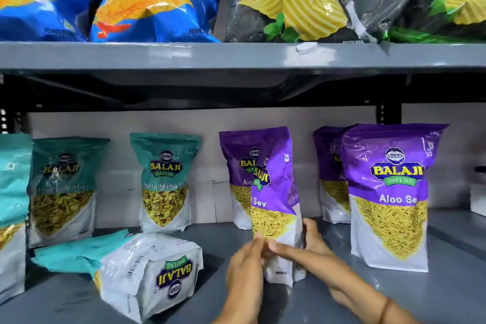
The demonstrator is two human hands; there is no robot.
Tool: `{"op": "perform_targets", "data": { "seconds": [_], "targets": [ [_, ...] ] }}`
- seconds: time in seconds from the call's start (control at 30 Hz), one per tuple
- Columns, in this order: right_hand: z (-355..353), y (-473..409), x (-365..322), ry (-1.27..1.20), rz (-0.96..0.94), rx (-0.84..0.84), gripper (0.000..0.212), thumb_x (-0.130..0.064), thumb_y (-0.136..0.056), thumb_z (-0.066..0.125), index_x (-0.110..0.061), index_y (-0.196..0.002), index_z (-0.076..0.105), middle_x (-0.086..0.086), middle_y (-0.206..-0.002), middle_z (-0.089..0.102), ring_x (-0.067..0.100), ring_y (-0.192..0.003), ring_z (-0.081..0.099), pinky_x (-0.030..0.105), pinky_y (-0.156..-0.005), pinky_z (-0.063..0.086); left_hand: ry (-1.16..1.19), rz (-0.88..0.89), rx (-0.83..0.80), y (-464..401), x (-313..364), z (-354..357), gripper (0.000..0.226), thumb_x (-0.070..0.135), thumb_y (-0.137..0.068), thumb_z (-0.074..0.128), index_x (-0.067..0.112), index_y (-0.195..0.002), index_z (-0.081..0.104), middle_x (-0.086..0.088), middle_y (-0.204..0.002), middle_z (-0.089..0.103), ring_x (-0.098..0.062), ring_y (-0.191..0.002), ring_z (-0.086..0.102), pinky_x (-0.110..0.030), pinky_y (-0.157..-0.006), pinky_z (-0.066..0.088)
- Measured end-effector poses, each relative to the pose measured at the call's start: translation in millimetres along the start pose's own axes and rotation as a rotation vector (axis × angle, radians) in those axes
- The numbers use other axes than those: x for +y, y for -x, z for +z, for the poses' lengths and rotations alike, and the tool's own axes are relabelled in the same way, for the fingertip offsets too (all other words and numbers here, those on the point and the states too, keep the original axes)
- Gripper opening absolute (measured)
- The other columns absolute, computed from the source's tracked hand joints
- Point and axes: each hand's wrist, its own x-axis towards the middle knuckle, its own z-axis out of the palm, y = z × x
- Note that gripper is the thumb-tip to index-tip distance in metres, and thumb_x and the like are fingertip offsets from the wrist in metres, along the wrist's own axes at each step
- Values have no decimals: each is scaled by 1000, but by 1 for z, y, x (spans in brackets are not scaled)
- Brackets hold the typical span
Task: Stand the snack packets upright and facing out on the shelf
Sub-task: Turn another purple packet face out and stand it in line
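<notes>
— While both my hands are on this purple Aloo Sev packet [276,202], can you see how I have it?

— Yes. How are your hands set?

— My left hand [246,268] has its fingers pressed to the front of the white base; my right hand [306,246] wraps the base from the right side, thumb across the front. Both are clamped on that one packet. It stands on the shelf [394,294] near the middle of the front edge, upright but turned, its face angled off to the left rather than straight out.

— So what is done?

— I judge it about half done. Just to the right, another purple packet [389,197] stands square and faces out, with more purple ones along the back edge. A teal packet [164,181] stands facing out at the back left.

— And left to do?

— This one needs squaring. Then the teal packet lying flat [136,268] toward the front left corner, logo upside down, glossy and creased, needs standing.
</notes>
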Motion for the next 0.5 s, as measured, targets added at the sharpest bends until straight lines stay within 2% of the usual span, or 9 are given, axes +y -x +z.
{"op": "perform_targets", "data": {
  "seconds": [0.1, 0.17, 0.2, 0.27, 0.3, 0.33, 0.37, 0.43, 0.5],
  "targets": [
    [-13, -12, 4, -18, 19, -37, 65, -38, -57, 83, -31, -114, 53, -14, -105, 76, 1, -98, 70, 19, -77, 56, 48, 97, 155, -19, 4, -7, 7, 21, -90, 61, 26, -88, 64, -3, -107, 63, -25, -105, 59, -29, -86, 38],
    [-23, -20, 7, -56, 65, -103, 54, -25, -67, 76, -31, -117, 58, -15, -106, 77, 2, -101, 70, 23, -84, 55, 45, 49, 122, -34, 13, -9, 15, 30, -94, 56, 21, -105, 56, -2, -122, 56, -19, -109, 52, -29, -92, 33],
    [-27, -23, 8, -65, 94, -127, 48, -18, -72, 73, -30, -117, 60, -12, -110, 77, 6, -107, 69, 29, -94, 53, 71, -20, 54, -36, 19, -8, 20, 40, -95, 51, 24, -108, 53, 3, -120, 57, -13, -105, 51, -28, -91, 32],
    [-32, -28, 11, -49, 120, -116, 38, -8, -81, 64, -27, -114, 65, -1, -115, 75, 15, -112, 67, 41, -106, 47, 133, -88, -141, -38, 25, -4, 35, 56, -94, 38, 27, -100, 57, 19, -91, 69, 6, -81, 63, -22, -82, 34],
    [-33, -30, 13, -34, 113, -68, 37, -3, -83, 60, -25, -112, 66, 3, -112, 76, 16, -107, 68, 44, -105, 49, 128, -84, -220, -40, 24, -4, 45, 60, -94, 34, 26, -95, 64, 27, -74, 72, 15, -66, 65, -19, -75, 36],
    [-33, -32, 15, -35, 99, -14, 37, 1, -84, 57, -23, -111, 66, 1, -106, 77, 13, -98, 70, 42, -99, 54, 95, -63, -256, -41, 21, -2, 48, 62, -93, 32, 30, -94, 68, 30, -68, 73, 19, -60, 65, -17, -71, 37],
    [-33, -33, 16, -45, 89, 20, 38, 4, -86, 55, -22, -110, 66, -5, -98, 78, 8, -88, 72, 36, -88, 60, 51, -37, -266, -41, 18, -1, 47, 62, -92, 34, 33, -99, 70, 30, -76, 75, 19, -68, 67, -17, -74, 40],
    [-33, -32, 17, -68, 93, 2, 36, 5, -88, 53, -24, -104, 67, -13, -90, 78, -3, -77, 72, 20, -66, 61, -27, -34, -217, -39, 13, -1, 49, 62, -89, 45, 32, -122, 63, 15, -119, 71, 2, -111, 65, -28, -97, 44],
    [-35, -31, 17, -77, 115, -46, 33, 3, -90, 53, -24, -104, 68, -13, -95, 79, -6, -80, 72, 15, -64, 57, -100, -32, -158, -36, 11, -2, 71, 67, -79, 56, 27, -137, 52, 2, -143, 53, -16, -132, 50, -40, -115, 34]
  ]
}}
